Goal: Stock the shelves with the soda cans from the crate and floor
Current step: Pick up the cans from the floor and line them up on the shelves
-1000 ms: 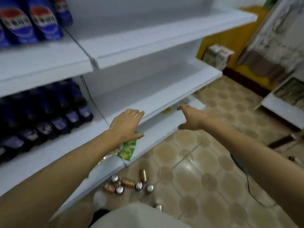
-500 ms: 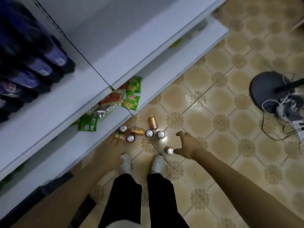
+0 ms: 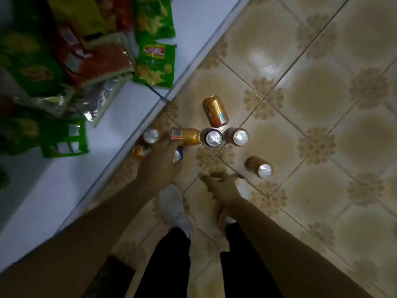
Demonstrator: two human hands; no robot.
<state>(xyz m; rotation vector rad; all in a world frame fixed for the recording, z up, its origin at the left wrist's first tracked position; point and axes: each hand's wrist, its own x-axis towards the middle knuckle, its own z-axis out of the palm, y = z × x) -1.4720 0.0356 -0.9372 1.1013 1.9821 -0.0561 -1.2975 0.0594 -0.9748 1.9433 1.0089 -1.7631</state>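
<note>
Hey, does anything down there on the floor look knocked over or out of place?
Yes. Two gold cans lie on their sides on the tiled floor, among upright cans by the bottom shelf. Nothing looks spilled.

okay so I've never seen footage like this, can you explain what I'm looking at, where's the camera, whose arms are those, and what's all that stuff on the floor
The camera sits on a person's head and looks straight down, so you see their own two bare arms, dark trousers and pale shoes from above. There is no robot.

On the tiled floor lies a cluster of soda cans. Some stand upright, such as the can with the silver top in the middle; others lie on their side, such as the gold can above it.

The left hand reaches down onto the cans beside the white bottom shelf; its fingers are hidden, so I cannot tell whether it grips one. The right hand hovers open over the floor near a lone upright can, holding nothing.

Snack bags lie on the shelf.
</note>
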